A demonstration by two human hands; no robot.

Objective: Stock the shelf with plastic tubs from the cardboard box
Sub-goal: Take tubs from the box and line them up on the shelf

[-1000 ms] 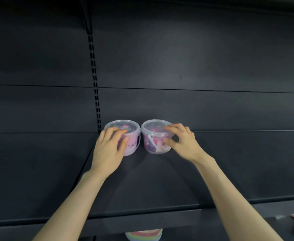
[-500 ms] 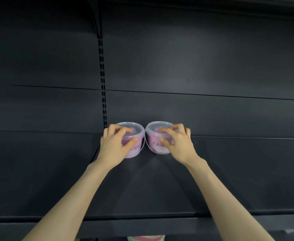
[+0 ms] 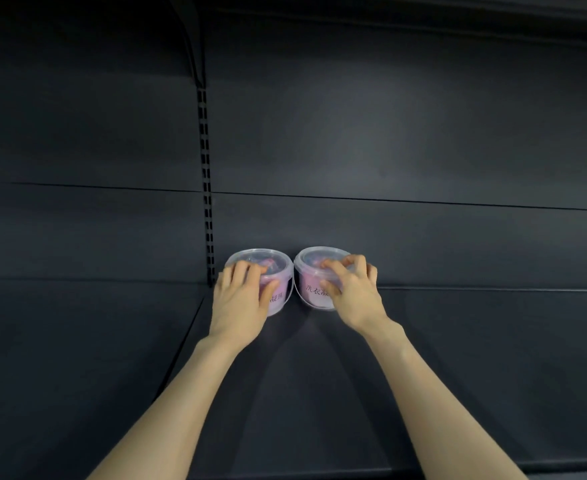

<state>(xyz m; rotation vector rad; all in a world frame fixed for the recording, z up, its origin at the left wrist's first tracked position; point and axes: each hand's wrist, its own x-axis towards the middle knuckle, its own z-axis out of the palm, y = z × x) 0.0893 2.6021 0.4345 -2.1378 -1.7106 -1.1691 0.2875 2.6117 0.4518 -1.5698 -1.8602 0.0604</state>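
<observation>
Plastic tubs: two, left tub (image 3: 278,289) and right tub (image 3: 311,292), just beside each other at the shelf (image 3: 458,341) back.
Hands: our left hand (image 3: 242,299) grips its tub; our right hand (image 3: 349,292) grips the other.
Advice: we push them level, labels forward.

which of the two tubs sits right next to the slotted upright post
The clear-lidded pink plastic tub on the left, under the left hand, stands beside the slotted post; the matching right tub is farther away.
</observation>
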